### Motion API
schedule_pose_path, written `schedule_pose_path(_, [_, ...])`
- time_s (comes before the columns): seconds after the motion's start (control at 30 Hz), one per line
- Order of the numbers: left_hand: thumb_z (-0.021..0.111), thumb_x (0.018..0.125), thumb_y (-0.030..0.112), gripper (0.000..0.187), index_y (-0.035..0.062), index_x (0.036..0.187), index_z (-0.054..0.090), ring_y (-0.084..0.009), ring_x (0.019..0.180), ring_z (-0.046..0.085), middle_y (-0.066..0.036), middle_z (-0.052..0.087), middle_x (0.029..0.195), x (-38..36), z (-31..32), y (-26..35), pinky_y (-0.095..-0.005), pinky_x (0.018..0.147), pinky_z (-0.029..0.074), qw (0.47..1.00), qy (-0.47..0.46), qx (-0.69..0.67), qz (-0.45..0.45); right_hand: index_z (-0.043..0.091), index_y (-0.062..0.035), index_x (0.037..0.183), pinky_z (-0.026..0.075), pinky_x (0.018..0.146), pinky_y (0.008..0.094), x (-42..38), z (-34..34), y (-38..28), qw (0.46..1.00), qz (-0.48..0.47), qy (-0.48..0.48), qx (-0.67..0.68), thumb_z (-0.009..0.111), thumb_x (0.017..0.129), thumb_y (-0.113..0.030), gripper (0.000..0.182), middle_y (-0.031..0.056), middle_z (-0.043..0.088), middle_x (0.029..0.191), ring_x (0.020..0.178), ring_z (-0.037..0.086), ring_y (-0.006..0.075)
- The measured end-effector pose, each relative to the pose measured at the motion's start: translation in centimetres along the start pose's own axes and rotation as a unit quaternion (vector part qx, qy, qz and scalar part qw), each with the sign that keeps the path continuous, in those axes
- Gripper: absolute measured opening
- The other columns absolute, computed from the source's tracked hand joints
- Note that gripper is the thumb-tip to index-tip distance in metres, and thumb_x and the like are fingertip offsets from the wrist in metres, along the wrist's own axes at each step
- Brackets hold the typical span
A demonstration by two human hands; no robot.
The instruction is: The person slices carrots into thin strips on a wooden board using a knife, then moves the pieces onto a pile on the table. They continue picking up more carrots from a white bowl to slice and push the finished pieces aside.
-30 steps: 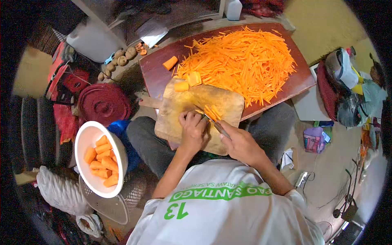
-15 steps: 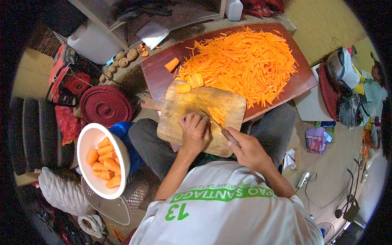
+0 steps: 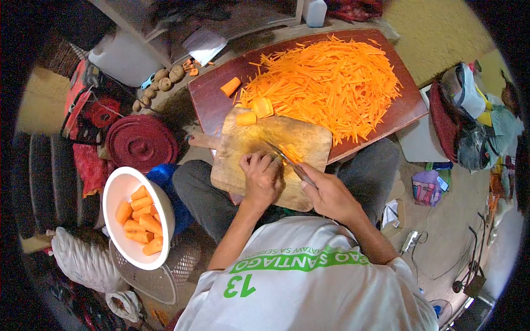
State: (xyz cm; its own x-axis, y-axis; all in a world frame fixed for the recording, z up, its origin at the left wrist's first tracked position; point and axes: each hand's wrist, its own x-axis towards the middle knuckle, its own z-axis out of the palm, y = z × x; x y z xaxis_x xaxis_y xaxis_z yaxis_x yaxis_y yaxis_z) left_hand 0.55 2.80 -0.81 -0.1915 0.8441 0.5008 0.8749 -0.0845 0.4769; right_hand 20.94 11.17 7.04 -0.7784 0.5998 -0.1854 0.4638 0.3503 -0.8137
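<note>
My right hand (image 3: 334,196) grips a knife (image 3: 298,170) by its handle, the blade angled up and to the left over a wooden cutting board (image 3: 234,165). Just left of the blade, my left hand (image 3: 260,177) presses down with curled fingers on a piece of carrot, mostly hidden beneath them. Freshly cut carrot strips (image 3: 292,152) lie along the blade's right side. Near the board's top edge sit carrot chunks (image 3: 246,118). Beyond it, a large heap of carrot strips (image 3: 331,83) covers much of a dark red board (image 3: 212,102).
To the left stands a white bowl (image 3: 109,220) with several peeled carrot pieces. Behind it are a dark red round lid (image 3: 142,143) and several brown root vegetables (image 3: 164,84). A purple bag (image 3: 426,187) lies on the floor at right.
My right hand and the knife have shifted slightly up and left, so the blade lies closer along the cut strips. My left hand stays nearly in place.
</note>
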Motion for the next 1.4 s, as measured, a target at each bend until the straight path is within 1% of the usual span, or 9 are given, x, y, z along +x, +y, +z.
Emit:
schedule_pose_path(0.3, [0.082, 0.082, 0.002, 0.011, 0.0005, 0.088, 0.073, -0.0355, 0.098, 0.064, -0.014, 0.068, 0.093, -0.1, 0.5, -0.3, -0.0481, 0.096, 0.042, 0.992, 0.074, -0.065, -0.082, 0.054, 0.0007, 0.153, 0.056, 0.104, 0.0482, -1.1, -1.0, -0.2, 0.999, -0.011, 0.028, 0.034, 0.064, 0.104, -0.017, 0.053, 0.0298, 0.068, 0.137, 0.123, 0.069, 0.0466])
schedule_pose_path(0.4, [0.082, 0.082, 0.0, 0.01, -0.0003, 0.086, 0.072, -0.0357, 0.095, 0.064, -0.015, 0.068, 0.091, -0.5, 0.8, -0.9, -0.0444, 0.092, 0.044, 0.972, 0.103, -0.136, -0.164, 0.056, 0.0049, 0.149, 0.056, 0.102, 0.0418, -2.1, -1.3, -0.4, 0.997, -0.013, -0.009, 0.074, 0.061, 0.106, -0.012, 0.046, 0.028, 0.071, 0.133, 0.123, 0.072, 0.0379])
schedule_pose_path(0.53, [0.08, 0.082, -0.001, 0.009, 0.0, 0.086, 0.072, -0.0343, 0.088, 0.062, -0.013, 0.067, 0.087, -0.3, 0.8, -0.7, -0.0436, 0.087, 0.044, 0.954, 0.146, -0.178, -0.19, 0.062, 0.0033, 0.144, 0.058, 0.097, 0.0415, -2.3, -1.4, 1.1, 0.998, -0.033, -0.004, 0.057, 0.067, 0.1, -0.009, 0.046, 0.0265, 0.074, 0.127, 0.115, 0.075, 0.0366])
schedule_pose_path(0.73, [0.078, 0.084, 0.003, 0.008, 0.0031, 0.086, 0.07, -0.0328, 0.089, 0.06, -0.011, 0.065, 0.086, 0.4, 0.0, -0.2, -0.0442, 0.09, 0.041, 0.985, 0.069, -0.093, -0.129, 0.07, -0.0009, 0.135, 0.061, 0.085, 0.0399, 0.8, -7.2, 3.3, 0.992, -0.087, -0.009, -0.092, 0.074, 0.092, -0.009, 0.043, 0.0226, 0.078, 0.112, 0.101, 0.079, 0.0349])
schedule_pose_path(0.87, [0.079, 0.084, 0.004, 0.012, 0.0035, 0.083, 0.068, -0.0325, 0.087, 0.057, -0.01, 0.06, 0.084, 0.1, 0.6, -0.7, -0.0455, 0.088, 0.04, 0.989, 0.062, -0.081, -0.104, 0.074, -0.0041, 0.132, 0.061, 0.082, 0.0394, 3.9, -10.2, 3.7, 1.0, 0.014, -0.007, -0.005, 0.078, 0.091, -0.015, 0.043, 0.0207, 0.079, 0.106, 0.094, 0.08, 0.0294])
schedule_pose_path(0.9, [0.08, 0.084, 0.004, 0.013, 0.0034, 0.082, 0.067, -0.0325, 0.087, 0.057, -0.01, 0.059, 0.083, 0.3, 0.4, -0.4, -0.0454, 0.088, 0.039, 0.989, 0.065, -0.08, -0.102, 0.075, -0.002, 0.129, 0.061, 0.082, 0.0387, 4.4, -10.5, 3.9, 0.995, -0.058, 0.046, -0.059, 0.079, 0.092, -0.017, 0.04, 0.0192, 0.08, 0.104, 0.093, 0.08, 0.0266])
schedule_pose_path(1.13, [0.081, 0.086, 0.004, 0.014, 0.0024, 0.082, 0.068, -0.032, 0.086, 0.057, -0.01, 0.059, 0.083, 0.1, 0.5, -0.5, -0.0441, 0.086, 0.04, 0.99, 0.061, -0.08, -0.099, 0.073, 0.0016, 0.128, 0.062, 0.083, 0.0399, 2.7, -11.1, 2.1, 0.988, -0.052, 0.135, -0.053, 0.081, 0.092, -0.019, 0.042, 0.0233, 0.079, 0.11, 0.096, 0.08, 0.0344])
schedule_pose_path(1.23, [0.08, 0.087, 0.002, 0.009, 0.0018, 0.089, 0.071, -0.0322, 0.087, 0.059, -0.011, 0.063, 0.088, 0.7, 0.2, 0.1, -0.0429, 0.085, 0.043, 0.974, 0.081, -0.154, -0.148, 0.074, 0.0008, 0.126, 0.062, 0.08, 0.0437, 1.5, -8.6, 4.4, 0.955, -0.163, 0.173, -0.175, 0.082, 0.091, -0.02, 0.042, 0.0222, 0.079, 0.106, 0.092, 0.079, 0.0372])
schedule_pose_path(1.4, [0.081, 0.086, 0.001, 0.019, 0.0019, 0.103, 0.072, -0.0337, 0.091, 0.062, -0.014, 0.067, 0.093, 4.6, -1.6, 1.1, -0.0438, 0.09, 0.045, 0.984, 0.106, -0.123, -0.074, 0.07, -0.002, 0.125, 0.059, 0.07, 0.0513, -0.5, -6.2, 3.5, 0.958, -0.17, 0.122, -0.194, 0.08, 0.092, -0.022, 0.04, 0.0204, 0.074, 0.093, 0.08, 0.073, 0.0423])
